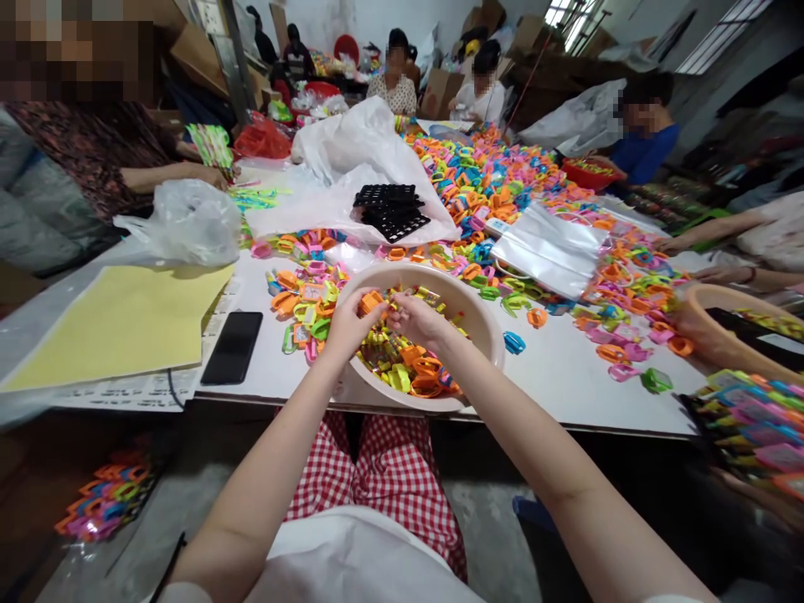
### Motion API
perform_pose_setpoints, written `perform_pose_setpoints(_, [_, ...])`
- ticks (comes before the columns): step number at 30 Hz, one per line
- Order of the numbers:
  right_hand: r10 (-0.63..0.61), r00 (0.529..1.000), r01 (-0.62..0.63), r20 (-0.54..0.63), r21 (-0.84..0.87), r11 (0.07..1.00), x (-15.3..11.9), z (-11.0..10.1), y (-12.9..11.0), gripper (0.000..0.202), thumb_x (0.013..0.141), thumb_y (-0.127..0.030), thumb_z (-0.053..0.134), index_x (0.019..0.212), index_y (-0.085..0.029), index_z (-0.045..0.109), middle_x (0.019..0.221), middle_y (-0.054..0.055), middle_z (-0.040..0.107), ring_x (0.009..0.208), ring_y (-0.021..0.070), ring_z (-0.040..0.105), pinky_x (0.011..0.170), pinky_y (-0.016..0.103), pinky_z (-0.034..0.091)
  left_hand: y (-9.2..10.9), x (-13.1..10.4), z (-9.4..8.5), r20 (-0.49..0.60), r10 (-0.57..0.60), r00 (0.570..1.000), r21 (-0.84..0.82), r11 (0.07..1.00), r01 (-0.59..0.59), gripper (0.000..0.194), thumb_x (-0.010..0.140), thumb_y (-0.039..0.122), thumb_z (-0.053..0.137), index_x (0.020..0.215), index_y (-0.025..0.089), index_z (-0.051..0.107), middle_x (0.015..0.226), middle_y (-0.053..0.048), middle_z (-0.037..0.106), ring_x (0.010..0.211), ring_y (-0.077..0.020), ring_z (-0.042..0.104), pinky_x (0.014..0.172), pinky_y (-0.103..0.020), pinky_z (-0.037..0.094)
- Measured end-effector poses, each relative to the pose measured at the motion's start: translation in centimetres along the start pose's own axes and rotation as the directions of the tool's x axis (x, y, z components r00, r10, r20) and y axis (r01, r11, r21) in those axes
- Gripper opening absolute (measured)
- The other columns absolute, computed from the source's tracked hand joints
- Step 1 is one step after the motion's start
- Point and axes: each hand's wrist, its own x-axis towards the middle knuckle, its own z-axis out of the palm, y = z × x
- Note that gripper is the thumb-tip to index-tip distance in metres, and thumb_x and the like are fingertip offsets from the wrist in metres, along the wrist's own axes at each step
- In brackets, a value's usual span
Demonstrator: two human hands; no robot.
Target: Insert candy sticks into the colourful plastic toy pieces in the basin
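Note:
Over a cream plastic basin (487, 335), my left hand (349, 325) is closed around an orange plastic toy watch (372, 302). Close beside it, my right hand (417, 320) pinches a small yellow wrapped piece (394, 306), partly hidden by the fingers. The two hands nearly meet above the basin's middle. Inside the basin lie many small yellow-gold wrapped pieces (375, 352), with lime and orange toy watches (425, 374) toward the near side.
Loose colourful toy watches (502, 188) cover much of the white table. A black phone (232, 347) and yellow sheet (119, 322) lie left. Black grid trays (390, 211) rest on white plastic beyond the basin. Another basin (697, 322) stands right. Several co-workers sit or stand around.

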Motion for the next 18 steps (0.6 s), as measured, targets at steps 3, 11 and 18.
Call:
perform_pose_setpoints(3, [-0.055,0.998,0.054,-0.032,-0.043,0.998,0.0,-0.1,0.0,0.040,0.062,-0.044,0.074,0.068,-0.021,0.042,0.053,-0.008,0.032,0.048,0.0057,0.032,0.047,0.020,0.030,0.3,-0.2,-0.1,0.002,-0.009,1.000,0.122,0.992,0.008,0.026,0.080,0.040,0.057,0.092,0.017,0.062,0.096,-0.005,0.066,0.094,-0.0196,0.060,0.086,-0.031,0.046])
perform_pose_setpoints(11, [-0.144,0.989,0.141,-0.023,-0.111,0.984,-0.3,0.1,-0.4,0.044,0.061,-0.046,0.076,0.068,-0.022,0.039,0.050,-0.010,0.023,0.044,0.0052,0.019,0.044,0.021,0.022,0.9,-0.4,-0.2,0.102,-0.015,0.995,0.230,0.973,-0.009,0.029,0.071,0.041,0.065,0.080,0.019,0.049,0.077,0.001,0.056,0.076,-0.0157,0.055,0.072,-0.027,0.044])
perform_pose_setpoints(18, [-0.063,0.996,0.072,0.063,-0.149,0.986,-0.1,-0.2,-0.2,0.042,0.061,-0.049,0.075,0.070,-0.021,0.045,0.051,-0.007,0.039,0.048,0.0080,0.033,0.046,0.022,0.026,1.3,-0.4,-0.1,0.255,-0.091,0.963,0.317,0.948,0.006,0.026,0.072,0.042,0.063,0.078,0.019,0.054,0.074,-0.001,0.060,0.071,-0.0180,0.056,0.068,-0.030,0.044])
